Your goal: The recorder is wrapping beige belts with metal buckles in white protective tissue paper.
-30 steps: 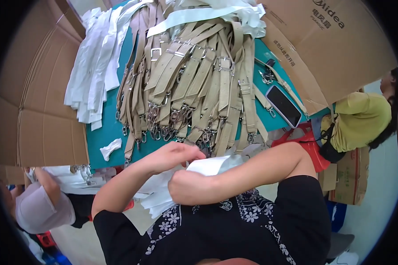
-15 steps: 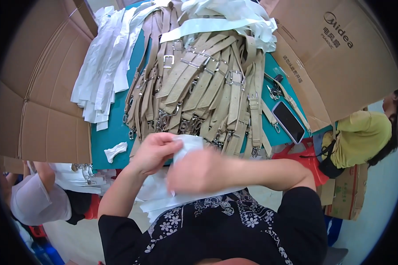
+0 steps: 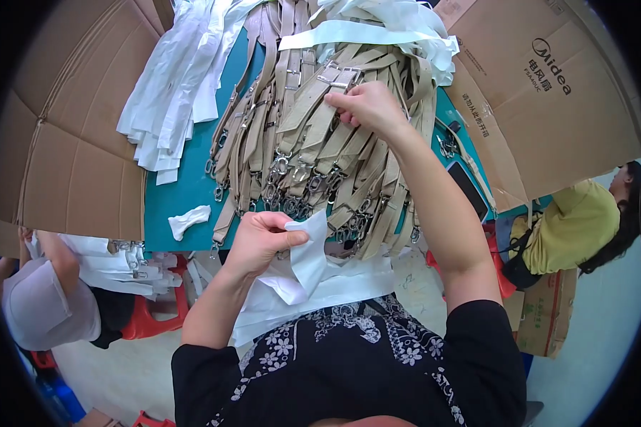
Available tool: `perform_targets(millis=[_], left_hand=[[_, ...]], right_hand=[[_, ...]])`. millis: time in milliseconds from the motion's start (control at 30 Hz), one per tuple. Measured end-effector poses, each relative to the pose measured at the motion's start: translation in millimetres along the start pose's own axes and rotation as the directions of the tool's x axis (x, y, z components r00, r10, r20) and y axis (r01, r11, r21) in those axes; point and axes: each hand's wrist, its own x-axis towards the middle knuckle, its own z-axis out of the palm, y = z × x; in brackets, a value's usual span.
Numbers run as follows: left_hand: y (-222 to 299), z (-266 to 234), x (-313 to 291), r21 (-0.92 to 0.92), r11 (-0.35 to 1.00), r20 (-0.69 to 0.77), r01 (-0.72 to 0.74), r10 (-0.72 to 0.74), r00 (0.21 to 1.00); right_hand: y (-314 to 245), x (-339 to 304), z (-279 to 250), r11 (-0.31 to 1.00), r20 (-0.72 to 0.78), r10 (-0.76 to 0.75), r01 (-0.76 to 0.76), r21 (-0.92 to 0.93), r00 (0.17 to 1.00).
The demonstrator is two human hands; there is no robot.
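Observation:
Between the thumb and fingers of my left hand (image 3: 267,242) is one end of a white wrapping strip (image 3: 308,260), which hangs folded in front of my body. My right hand (image 3: 370,110) reaches over a thick pile of beige straps (image 3: 313,146) with silver buckles and clasps. Its fingers are curled at the straps, just below a large silver buckle (image 3: 340,74). What they grip, if anything, is hidden. More white strips (image 3: 356,285) lie across my lap below the left hand.
Long white strips (image 3: 171,92) lie at the table's left, and others (image 3: 367,34) top the pile. A crumpled white piece (image 3: 189,220) rests nearby. Open cardboard flaps (image 3: 85,142) flank the green table. A phone (image 3: 466,188) and keys (image 3: 447,146) are at right. Co-workers (image 3: 577,228) sit on both sides.
My right hand has left the white strip by my left hand and moved up and away, over the beige straps. The left hand still pinches the strip. The view has shifted slightly.

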Motion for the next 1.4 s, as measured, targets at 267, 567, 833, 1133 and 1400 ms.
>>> perform_targets(millis=[267, 567, 833, 1133, 1400], left_hand=[[-15.0, 7.7, -2.2, 0.103, 0.994, 0.019, 0.025, -0.027, 0.999], [-17.5, 28.9, -1.6, 0.381, 0.914, 0.100, -0.140, 0.110, 0.989], [-23.0, 37.6, -3.7, 0.530, 0.820, 0.231, -0.218, 0.108, 0.967], [-21.1, 41.6, -0.4, 0.444, 0.884, 0.232, -0.150, 0.049, 0.972], [-20.5, 39.0, -0.9, 0.448, 0.881, 0.240, -0.153, 0.046, 0.970]], right_hand=[[43.0, -67.3, 0.5, 0.070, 0.408, -0.173, -0.402, 0.913, 0.897], [63.2, -104.3, -5.4, 0.041, 0.357, -0.384, -0.370, 0.928, 0.852], [69.5, -107.6, -5.2, 0.259, 0.376, -0.353, -0.296, 0.919, 0.857], [72.3, -101.8, -3.7, 0.367, 0.417, -0.347, -0.287, 0.885, 0.840], [74.2, -98.7, 4.5, 0.470, 0.451, -0.301, -0.281, 0.837, 0.840]])
